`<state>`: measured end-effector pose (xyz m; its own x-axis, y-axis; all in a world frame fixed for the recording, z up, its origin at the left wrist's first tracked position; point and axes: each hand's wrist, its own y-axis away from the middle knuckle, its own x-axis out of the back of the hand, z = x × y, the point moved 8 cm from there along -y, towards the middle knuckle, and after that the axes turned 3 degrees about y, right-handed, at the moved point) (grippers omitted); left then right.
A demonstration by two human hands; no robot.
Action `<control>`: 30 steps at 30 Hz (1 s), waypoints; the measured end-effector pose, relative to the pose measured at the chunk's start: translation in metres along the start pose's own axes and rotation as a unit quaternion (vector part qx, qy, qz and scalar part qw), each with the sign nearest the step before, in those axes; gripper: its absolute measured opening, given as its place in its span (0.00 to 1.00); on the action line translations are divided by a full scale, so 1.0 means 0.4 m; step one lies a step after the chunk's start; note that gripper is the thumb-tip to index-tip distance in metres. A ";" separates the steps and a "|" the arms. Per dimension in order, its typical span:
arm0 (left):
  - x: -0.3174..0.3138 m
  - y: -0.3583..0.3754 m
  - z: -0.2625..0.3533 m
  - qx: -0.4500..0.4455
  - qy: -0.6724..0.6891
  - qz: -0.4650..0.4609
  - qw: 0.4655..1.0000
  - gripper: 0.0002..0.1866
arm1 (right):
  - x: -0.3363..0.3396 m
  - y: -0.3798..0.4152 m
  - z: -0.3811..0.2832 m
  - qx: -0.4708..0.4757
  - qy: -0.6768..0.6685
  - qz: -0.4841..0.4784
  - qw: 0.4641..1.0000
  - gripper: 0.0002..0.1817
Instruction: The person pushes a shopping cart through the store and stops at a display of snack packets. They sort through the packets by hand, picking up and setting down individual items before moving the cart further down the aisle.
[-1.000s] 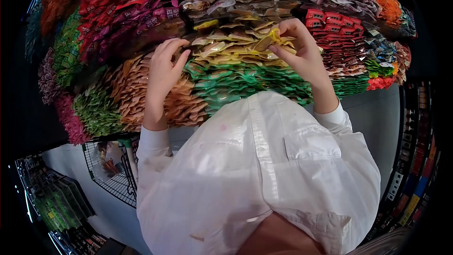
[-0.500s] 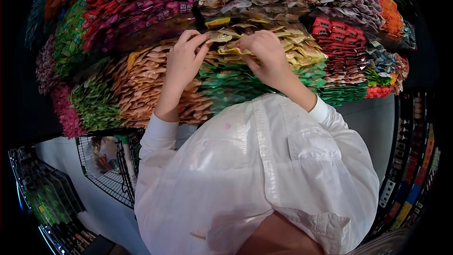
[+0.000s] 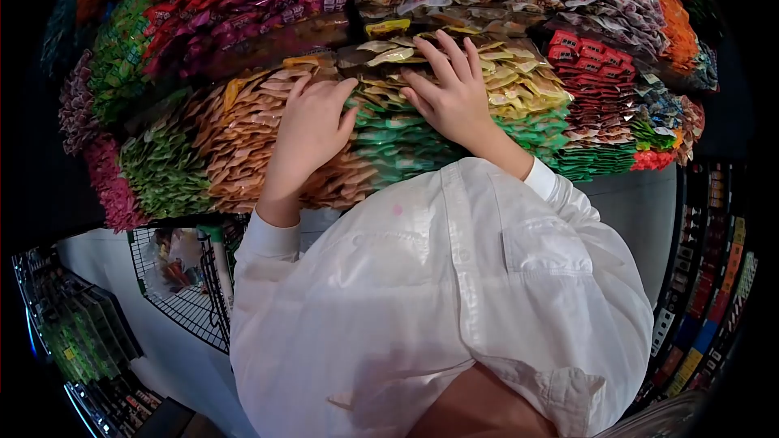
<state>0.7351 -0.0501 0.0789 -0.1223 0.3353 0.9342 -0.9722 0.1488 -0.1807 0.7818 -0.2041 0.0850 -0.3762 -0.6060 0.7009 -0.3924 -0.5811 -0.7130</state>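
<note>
My right hand [image 3: 450, 91] lies with spread fingers on the stacked yellow snack packets [image 3: 519, 77], its fingertips at the upper rows. Nothing shows in its grasp. My left hand [image 3: 315, 128] rests, fingers loosely extended, over the orange snack packets [image 3: 251, 130], its fingertips at the border with the yellow rows. Below and between the hands are green packets [image 3: 398, 142] in tight rows. A bright yellow packet [image 3: 387, 27] lies behind the yellow stack, just above the hands.
Red packets [image 3: 588, 65] stand to the right, purple and magenta ones [image 3: 300, 6] at the back left. Dark green packets [image 3: 166, 166] fill the left front. A wire shopping cart [image 3: 191, 304] with a plastic bag in it stands at lower left. Stocked shelves [image 3: 706, 292] line the right side.
My right hand has gone from a pinch on a yellow packet to spread fingers on the stack. The left hand has let go of the packets and come down slightly onto the orange rows.
</note>
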 end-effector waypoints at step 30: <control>-0.083 -0.003 0.046 -0.002 -0.078 -0.007 0.997 0.18 | 0.066 0.078 0.047 -0.081 -0.141 0.023 0.986 0.10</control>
<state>0.7368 -0.0786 0.0536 -0.1381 0.1853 0.9729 -0.9733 0.1567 -0.1680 0.7753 -0.2486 0.0807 -0.1581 -0.7697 0.6185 -0.5187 -0.4683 -0.7153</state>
